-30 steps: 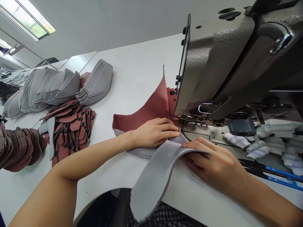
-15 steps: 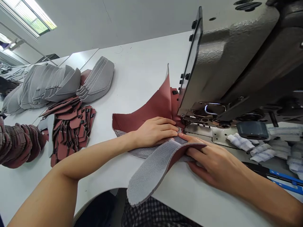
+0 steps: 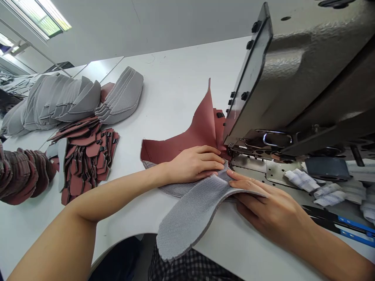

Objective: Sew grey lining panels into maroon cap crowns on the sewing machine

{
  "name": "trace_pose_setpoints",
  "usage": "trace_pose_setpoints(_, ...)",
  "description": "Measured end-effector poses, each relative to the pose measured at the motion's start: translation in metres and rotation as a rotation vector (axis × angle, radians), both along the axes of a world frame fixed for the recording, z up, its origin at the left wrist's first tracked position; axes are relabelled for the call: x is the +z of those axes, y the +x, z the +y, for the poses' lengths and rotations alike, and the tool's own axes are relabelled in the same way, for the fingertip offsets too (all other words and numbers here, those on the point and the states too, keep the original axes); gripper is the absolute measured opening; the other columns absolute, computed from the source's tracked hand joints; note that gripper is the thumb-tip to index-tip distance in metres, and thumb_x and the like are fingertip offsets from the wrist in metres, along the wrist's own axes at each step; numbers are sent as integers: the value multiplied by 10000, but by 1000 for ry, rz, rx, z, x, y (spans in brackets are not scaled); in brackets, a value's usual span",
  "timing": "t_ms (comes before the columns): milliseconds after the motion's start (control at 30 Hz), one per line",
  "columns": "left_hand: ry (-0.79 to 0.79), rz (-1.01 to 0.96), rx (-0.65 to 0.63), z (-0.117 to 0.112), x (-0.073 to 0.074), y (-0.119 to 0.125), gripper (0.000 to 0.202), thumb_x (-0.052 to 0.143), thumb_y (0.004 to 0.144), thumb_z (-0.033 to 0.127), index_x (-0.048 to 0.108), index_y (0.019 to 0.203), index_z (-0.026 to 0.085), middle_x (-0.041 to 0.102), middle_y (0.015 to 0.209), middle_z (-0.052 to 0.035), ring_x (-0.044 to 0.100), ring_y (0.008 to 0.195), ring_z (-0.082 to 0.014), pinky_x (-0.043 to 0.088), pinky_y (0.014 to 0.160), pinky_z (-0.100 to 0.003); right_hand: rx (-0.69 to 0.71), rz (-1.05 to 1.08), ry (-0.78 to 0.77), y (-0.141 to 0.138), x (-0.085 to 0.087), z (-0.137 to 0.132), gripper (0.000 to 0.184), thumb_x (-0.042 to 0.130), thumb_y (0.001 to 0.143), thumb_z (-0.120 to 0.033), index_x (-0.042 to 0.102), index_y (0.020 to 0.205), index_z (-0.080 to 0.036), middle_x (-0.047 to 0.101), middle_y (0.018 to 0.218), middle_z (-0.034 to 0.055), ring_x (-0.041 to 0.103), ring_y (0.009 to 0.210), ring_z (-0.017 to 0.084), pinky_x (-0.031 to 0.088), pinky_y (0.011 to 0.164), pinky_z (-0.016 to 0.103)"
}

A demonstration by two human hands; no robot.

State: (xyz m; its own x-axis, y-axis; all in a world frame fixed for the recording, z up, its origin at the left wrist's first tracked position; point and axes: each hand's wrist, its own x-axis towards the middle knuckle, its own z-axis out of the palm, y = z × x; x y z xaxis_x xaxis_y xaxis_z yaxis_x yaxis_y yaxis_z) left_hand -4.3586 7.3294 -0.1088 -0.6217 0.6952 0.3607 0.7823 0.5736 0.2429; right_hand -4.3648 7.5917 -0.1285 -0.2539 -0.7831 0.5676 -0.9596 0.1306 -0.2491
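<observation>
A grey mesh piece (image 3: 187,214) curls off the table's front edge, joined to a reddish-brown piece (image 3: 190,134) that stands up behind it. Both meet at the presser foot (image 3: 234,150) of the sewing machine (image 3: 304,70). My left hand (image 3: 195,164) lies flat on top of the fabric, fingers stretched toward the needle. My right hand (image 3: 269,207) pinches the grey mesh edge beside the foot, thumb on top and fingers underneath.
Stacks of grey mesh pieces (image 3: 55,101) and reddish-brown cut parts (image 3: 84,156) lie at the left of the white table (image 3: 170,86). Folded dark fabric (image 3: 20,175) sits at the far left. White labels (image 3: 310,183) and a blue-handled tool (image 3: 351,230) lie by the machine bed.
The view shifted slightly. My right hand slid a little along the grey mesh edge near the foot; my left hand stays pressed on the fabric.
</observation>
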Motion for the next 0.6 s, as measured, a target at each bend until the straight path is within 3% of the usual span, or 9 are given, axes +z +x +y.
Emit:
trace_pose_setpoints(200,-211,-9,-71,0,9,-7,300,406,1050,310,660,1171,205,698,1285,-51,538,1343,-201,361,1149,-393,-3,-7,2,0,-2,0,181,536,922,-17,674,1019,-80,688,1085,137,535,1322,239,442,1156,316)
trace_pose_setpoints(333,-152,-30,-30,-1,9,-8,259,429,1049,313,643,1165,223,704,1279,-31,541,1339,-196,279,1119,-432,8,5,-11,0,2,-1,209,522,916,4,681,1026,-78,693,1068,133,549,1307,235,454,1148,325)
trace_pose_setpoints(600,-105,-108,-30,-2,6,-8,265,446,1043,339,652,1149,211,702,1280,-63,528,1348,-191,287,1084,-404,35,23,-29,-4,7,-2,252,496,900,38,692,988,-92,707,1031,117,559,1299,229,514,1084,293)
